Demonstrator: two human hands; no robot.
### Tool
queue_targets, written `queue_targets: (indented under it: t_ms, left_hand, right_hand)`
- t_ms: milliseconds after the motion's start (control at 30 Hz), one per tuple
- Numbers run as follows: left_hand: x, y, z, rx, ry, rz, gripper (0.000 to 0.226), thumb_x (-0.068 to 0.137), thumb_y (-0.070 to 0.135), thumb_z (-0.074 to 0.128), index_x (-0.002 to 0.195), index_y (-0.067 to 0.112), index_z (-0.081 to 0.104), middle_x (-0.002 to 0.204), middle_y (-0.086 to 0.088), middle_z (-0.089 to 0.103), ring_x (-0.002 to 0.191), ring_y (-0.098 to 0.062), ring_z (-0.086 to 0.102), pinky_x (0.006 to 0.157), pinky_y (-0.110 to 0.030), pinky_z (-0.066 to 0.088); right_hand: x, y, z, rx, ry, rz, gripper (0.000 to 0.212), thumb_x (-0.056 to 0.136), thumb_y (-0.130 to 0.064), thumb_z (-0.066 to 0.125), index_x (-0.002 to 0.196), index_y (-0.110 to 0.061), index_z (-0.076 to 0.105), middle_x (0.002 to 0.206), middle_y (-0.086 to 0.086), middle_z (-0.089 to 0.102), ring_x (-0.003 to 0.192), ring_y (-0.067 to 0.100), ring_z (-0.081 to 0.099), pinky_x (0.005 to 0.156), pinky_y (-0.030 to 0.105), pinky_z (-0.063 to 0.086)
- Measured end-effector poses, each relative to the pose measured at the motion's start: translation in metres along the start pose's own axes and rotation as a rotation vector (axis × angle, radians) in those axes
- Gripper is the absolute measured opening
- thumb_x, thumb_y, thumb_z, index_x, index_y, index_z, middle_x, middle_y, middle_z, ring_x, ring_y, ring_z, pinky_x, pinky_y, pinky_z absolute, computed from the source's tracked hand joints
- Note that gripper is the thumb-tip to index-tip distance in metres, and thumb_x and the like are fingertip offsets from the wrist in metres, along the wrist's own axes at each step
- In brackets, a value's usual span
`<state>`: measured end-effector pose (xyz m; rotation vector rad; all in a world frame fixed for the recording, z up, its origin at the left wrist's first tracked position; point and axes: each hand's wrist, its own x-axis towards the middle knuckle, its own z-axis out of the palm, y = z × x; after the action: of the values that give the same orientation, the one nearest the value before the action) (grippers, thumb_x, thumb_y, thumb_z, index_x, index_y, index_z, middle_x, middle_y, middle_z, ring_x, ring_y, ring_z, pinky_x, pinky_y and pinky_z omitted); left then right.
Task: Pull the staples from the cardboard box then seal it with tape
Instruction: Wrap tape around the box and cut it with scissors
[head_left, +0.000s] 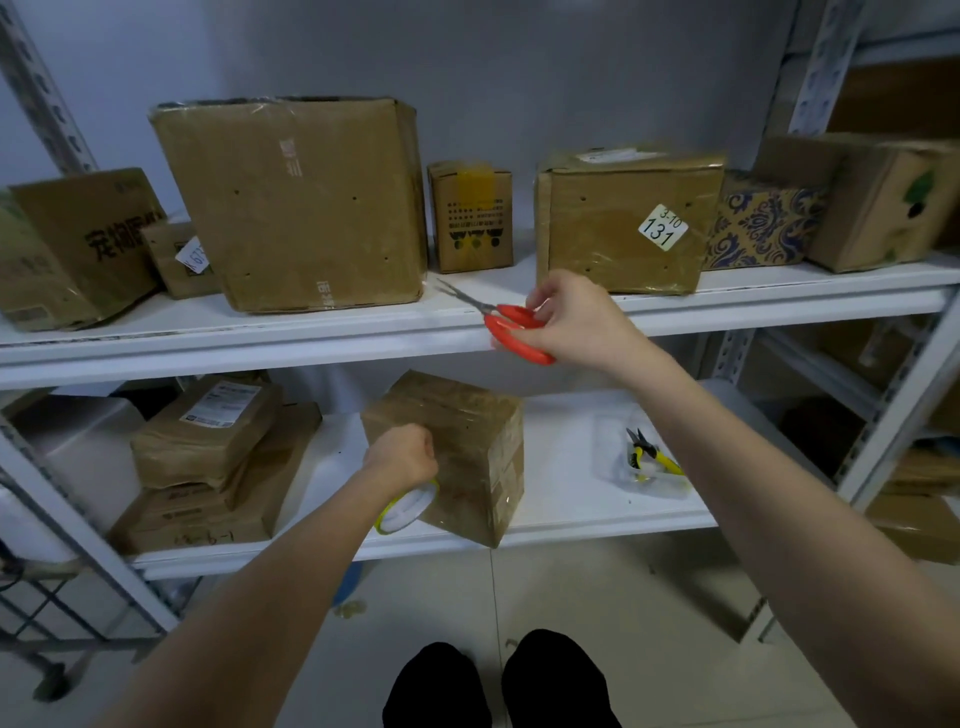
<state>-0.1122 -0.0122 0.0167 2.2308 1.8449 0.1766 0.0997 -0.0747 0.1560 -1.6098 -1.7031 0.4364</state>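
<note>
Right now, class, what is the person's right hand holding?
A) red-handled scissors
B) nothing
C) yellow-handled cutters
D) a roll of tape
A: the right hand grips the red-handled scissors at the front edge of the upper shelf, while the left hand holds the tape roll beside the cardboard box below.

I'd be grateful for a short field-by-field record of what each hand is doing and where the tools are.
left hand: grips tape roll against cardboard box
right hand: holds red-handled scissors above upper shelf edge
box location: lower shelf
idle tool: yellow-handled snips in clear tray, right of box
</note>
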Motion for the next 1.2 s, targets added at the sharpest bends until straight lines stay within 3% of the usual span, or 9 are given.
queue_targets:
  t_ms: [133,267,600,667,767,867,933,1000,1200]
  left_hand:
    - [-0.001,-0.001,0.002,-0.015,-0.011,-0.001,0.014,0.08,0.016,0.055,0.086,0.018,0.068,0.097,-0.006,0.068,0.094,-0.025,0.063,0.069,-0.028,0.045]
    - [0.0,-0.001,0.002,-0.035,-0.014,0.013,0.013,0.08,0.015,0.055,0.083,0.014,0.067,0.097,-0.008,0.068,0.095,-0.027,0.063,0.068,-0.027,0.044]
    - [0.001,-0.008,0.004,-0.076,-0.021,0.032,0.018,0.081,0.018,0.057,0.064,0.02,0.054,0.08,-0.005,0.061,0.08,-0.023,0.059,0.064,-0.025,0.041]
    - [0.002,-0.01,0.004,-0.089,-0.031,0.042,0.015,0.08,0.017,0.057,0.066,0.019,0.059,0.077,-0.002,0.059,0.078,-0.021,0.057,0.064,-0.025,0.041]
    - [0.004,-0.012,0.003,-0.086,-0.032,0.056,0.013,0.081,0.018,0.057,0.07,0.016,0.063,0.078,-0.004,0.061,0.079,-0.022,0.058,0.063,-0.025,0.039]
    - [0.004,-0.014,0.002,-0.082,0.032,0.063,0.034,0.084,0.02,0.056,0.054,0.019,0.041,0.065,-0.005,0.057,0.078,-0.028,0.06,0.059,-0.026,0.034]
    - [0.0,-0.015,-0.001,-0.082,0.081,0.052,0.029,0.083,0.019,0.055,0.057,0.017,0.043,0.065,-0.001,0.058,0.08,-0.028,0.06,0.059,-0.027,0.035]
    - [-0.003,-0.018,-0.003,-0.094,0.118,0.026,0.016,0.083,0.017,0.055,0.068,0.023,0.056,0.085,0.0,0.068,0.088,-0.024,0.063,0.065,-0.026,0.041]
    - [-0.012,-0.038,0.003,-0.152,0.174,-0.02,0.013,0.082,0.017,0.057,0.077,0.023,0.068,0.09,0.003,0.068,0.088,-0.019,0.062,0.066,-0.025,0.044]
  right_hand:
    - [0.005,-0.026,0.001,-0.296,0.274,0.09,0.049,0.076,-0.055,0.071,0.105,-0.018,0.06,0.096,-0.003,0.061,0.087,0.015,0.056,0.067,0.03,0.047]
    - [0.027,-0.044,0.014,-0.384,0.237,0.11,0.045,0.075,-0.055,0.073,0.091,-0.016,0.057,0.085,-0.001,0.062,0.077,0.018,0.058,0.061,0.029,0.045]
    - [0.065,-0.059,0.042,-0.511,0.121,0.129,0.03,0.083,-0.037,0.071,0.099,-0.014,0.06,0.084,0.001,0.056,0.079,0.02,0.056,0.066,0.032,0.048]
    - [0.06,-0.053,0.046,-0.5,0.248,-0.006,0.019,0.088,-0.03,0.065,0.101,-0.015,0.064,0.091,0.002,0.062,0.084,0.021,0.058,0.069,0.035,0.052]
    - [0.035,-0.038,0.059,-0.36,0.397,-0.526,0.015,0.091,-0.024,0.056,0.095,-0.018,0.068,0.092,-0.002,0.067,0.085,0.015,0.061,0.065,0.032,0.053]
    - [0.008,-0.015,0.089,-0.417,0.159,-0.625,0.016,0.088,-0.028,0.053,0.092,-0.019,0.066,0.086,-0.001,0.069,0.078,0.019,0.064,0.063,0.035,0.053]
    - [0.002,0.008,0.112,-0.578,-0.035,-0.423,0.021,0.089,-0.03,0.05,0.099,-0.017,0.062,0.097,0.004,0.067,0.09,0.027,0.064,0.071,0.038,0.053]
    - [0.002,0.03,0.131,-0.671,-0.17,-0.223,0.029,0.09,-0.032,0.05,0.109,-0.012,0.058,0.111,0.01,0.06,0.102,0.033,0.06,0.079,0.039,0.049]
    - [0.004,0.063,0.17,-0.696,-0.207,-0.132,0.043,0.091,-0.049,0.051,0.12,-0.017,0.055,0.121,0.008,0.057,0.113,0.03,0.055,0.085,0.036,0.044]
